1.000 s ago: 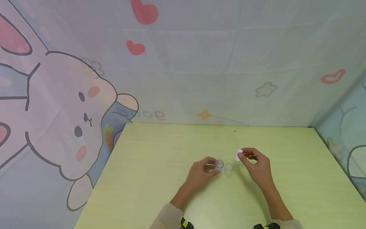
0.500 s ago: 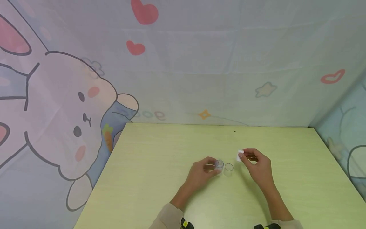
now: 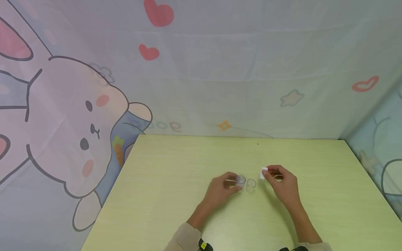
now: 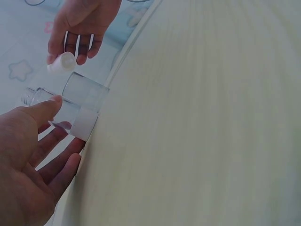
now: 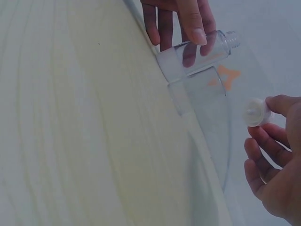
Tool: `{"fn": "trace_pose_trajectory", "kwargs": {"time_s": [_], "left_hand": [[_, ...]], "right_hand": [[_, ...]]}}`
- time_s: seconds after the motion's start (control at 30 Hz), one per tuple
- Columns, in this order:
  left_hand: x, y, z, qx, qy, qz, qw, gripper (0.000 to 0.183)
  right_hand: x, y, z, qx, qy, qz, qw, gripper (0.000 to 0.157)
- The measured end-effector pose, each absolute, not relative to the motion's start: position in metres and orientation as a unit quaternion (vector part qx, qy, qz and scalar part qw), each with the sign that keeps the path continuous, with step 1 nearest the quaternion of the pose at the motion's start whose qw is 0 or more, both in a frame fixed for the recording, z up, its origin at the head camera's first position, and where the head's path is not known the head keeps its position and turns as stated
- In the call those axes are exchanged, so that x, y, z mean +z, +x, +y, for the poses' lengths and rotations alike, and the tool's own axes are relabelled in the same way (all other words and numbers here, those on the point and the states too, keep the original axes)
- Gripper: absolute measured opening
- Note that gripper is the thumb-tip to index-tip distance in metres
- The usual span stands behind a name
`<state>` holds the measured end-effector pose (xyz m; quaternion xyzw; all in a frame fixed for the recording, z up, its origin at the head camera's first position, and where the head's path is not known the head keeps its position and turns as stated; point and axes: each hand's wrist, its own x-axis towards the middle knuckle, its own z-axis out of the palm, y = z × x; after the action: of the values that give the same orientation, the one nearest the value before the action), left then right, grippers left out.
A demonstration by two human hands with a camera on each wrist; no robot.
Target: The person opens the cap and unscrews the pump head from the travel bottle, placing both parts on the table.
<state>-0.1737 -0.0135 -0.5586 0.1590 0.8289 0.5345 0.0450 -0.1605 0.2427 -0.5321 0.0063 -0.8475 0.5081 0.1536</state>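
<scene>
In the head view my left hand (image 3: 218, 190) grips a small clear bottle (image 3: 240, 181) standing upright on the table. Its threaded neck is bare, and a whitish band (image 4: 84, 123) runs round its base in the left wrist view. Thumb and fingers lie on opposite sides of the bottle (image 5: 214, 52). Close on its right stands an empty clear cup (image 3: 251, 186), rim up. My right hand (image 3: 285, 184) pinches a white cap (image 3: 263, 173) between thumb and fingers, raised right of the cup. In the right wrist view the hollow side of the cap (image 5: 254, 112) shows.
The pale yellow-green table (image 3: 176, 160) reaches back to a hanging cloth (image 3: 204, 69) printed with hearts and a rabbit. A tiny dark speck (image 3: 258, 144) lies near the table's far edge.
My right hand has come slightly down and nearer with the cap, which now appears a little lower beside the cup. My left hand and the bottle have stayed in place.
</scene>
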Motion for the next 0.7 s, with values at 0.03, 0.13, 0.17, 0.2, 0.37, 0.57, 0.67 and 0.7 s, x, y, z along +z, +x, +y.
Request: {"fn": "trace_pose_trajectory", "kwargs": {"time_s": [0.03, 0.13, 0.17, 0.2, 0.37, 0.57, 0.67, 0.7], "left_hand": [[-0.559, -0.174, -0.014, 0.534, 0.159, 0.829, 0.045, 0.033], [-0.559, -0.174, -0.014, 0.535, 0.158, 0.829, 0.045, 0.033], [-0.56, -0.174, -0.014, 0.535, 0.158, 0.829, 0.045, 0.033], [-0.56, -0.174, -0.014, 0.535, 0.158, 0.829, 0.045, 0.033], [-0.563, -0.176, -0.015, 0.533, 0.16, 0.83, 0.042, 0.033], [-0.563, -0.176, -0.015, 0.538, 0.157, 0.827, 0.046, 0.032], [-0.562, -0.176, -0.015, 0.538, 0.158, 0.827, 0.045, 0.032], [-0.562, -0.176, -0.015, 0.538, 0.159, 0.827, 0.044, 0.032]], "right_hand": [[-0.532, -0.161, 0.243, 0.508, 0.007, -0.847, 0.154, 0.026], [-0.534, -0.161, 0.242, 0.507, 0.008, -0.848, 0.152, 0.025], [-0.534, -0.161, 0.242, 0.506, 0.008, -0.849, 0.151, 0.025], [-0.535, -0.161, 0.242, 0.505, 0.009, -0.85, 0.15, 0.025], [-0.537, -0.161, 0.241, 0.504, 0.011, -0.851, 0.148, 0.025], [-0.541, -0.161, 0.241, 0.503, 0.007, -0.852, 0.146, 0.024], [-0.543, -0.161, 0.242, 0.504, 0.004, -0.852, 0.142, 0.025], [-0.544, -0.161, 0.242, 0.505, 0.003, -0.852, 0.141, 0.025]]}}
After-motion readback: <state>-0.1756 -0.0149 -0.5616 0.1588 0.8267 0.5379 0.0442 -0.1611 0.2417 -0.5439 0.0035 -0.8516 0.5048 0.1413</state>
